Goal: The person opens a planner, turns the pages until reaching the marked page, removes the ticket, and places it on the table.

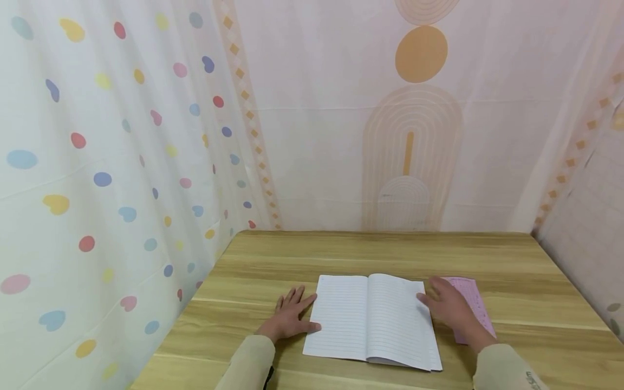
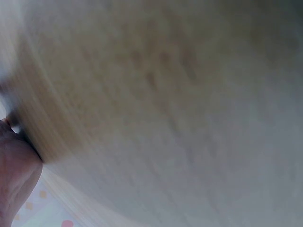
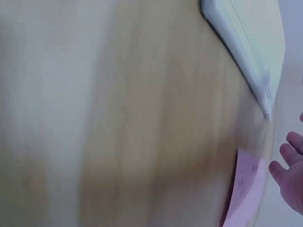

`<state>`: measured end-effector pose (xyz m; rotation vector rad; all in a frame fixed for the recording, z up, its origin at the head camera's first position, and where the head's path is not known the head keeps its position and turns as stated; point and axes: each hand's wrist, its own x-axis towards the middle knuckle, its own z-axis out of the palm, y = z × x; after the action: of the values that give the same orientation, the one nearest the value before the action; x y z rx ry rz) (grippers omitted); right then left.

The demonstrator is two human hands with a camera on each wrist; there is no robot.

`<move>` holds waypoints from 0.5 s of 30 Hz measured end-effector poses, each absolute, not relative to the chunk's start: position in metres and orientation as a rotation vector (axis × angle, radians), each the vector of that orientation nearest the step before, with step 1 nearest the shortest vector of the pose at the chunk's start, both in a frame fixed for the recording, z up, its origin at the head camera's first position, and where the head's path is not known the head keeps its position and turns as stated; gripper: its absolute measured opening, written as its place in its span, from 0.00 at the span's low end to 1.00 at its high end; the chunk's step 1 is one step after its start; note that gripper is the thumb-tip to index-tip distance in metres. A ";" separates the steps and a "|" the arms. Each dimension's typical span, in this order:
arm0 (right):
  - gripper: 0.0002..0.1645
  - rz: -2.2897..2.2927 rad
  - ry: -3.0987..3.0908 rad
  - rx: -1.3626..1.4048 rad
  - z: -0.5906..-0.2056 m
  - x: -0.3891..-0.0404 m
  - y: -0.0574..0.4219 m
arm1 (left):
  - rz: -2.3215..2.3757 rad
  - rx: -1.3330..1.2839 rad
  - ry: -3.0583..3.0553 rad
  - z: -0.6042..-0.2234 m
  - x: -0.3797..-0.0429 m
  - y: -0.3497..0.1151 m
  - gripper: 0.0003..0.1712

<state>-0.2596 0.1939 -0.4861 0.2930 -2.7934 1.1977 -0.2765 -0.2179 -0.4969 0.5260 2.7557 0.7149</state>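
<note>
An open notebook with lined, unwritten pages lies on the wooden table in the head view. At its left edge rests my left hand, fingers spread, thumb and forefinger touching the page margin. My right hand is over the notebook's right edge, its fingertips at the page border and its fingers loosely extended. Partly beneath that hand and forearm lies a pink printed sheet or booklet. In the right wrist view the notebook's corner and the pink paper show beside my fingers. The left wrist view is mostly blurred tabletop.
The wooden table has light and dark grain and rounded far corners. Behind it hangs a pale curtain with arch patterns, and a dotted curtain runs along the left side.
</note>
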 end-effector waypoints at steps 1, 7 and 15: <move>0.40 1.187 -2.811 0.305 -0.486 -0.259 0.189 | 0.718 0.527 2.755 -0.497 -0.277 -0.218 0.50; 0.40 1.089 -2.909 0.350 -0.488 -0.254 0.171 | 0.720 0.535 2.756 -0.497 -0.278 -0.217 0.50; 0.43 0.744 -2.980 0.433 -0.501 -0.251 0.175 | 0.728 0.509 2.757 -0.498 -0.278 -0.219 0.50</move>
<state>-0.2511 0.1746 -0.5011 0.4327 -2.9803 0.7444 -0.2779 -0.2185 -0.4978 0.5088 2.7574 0.7279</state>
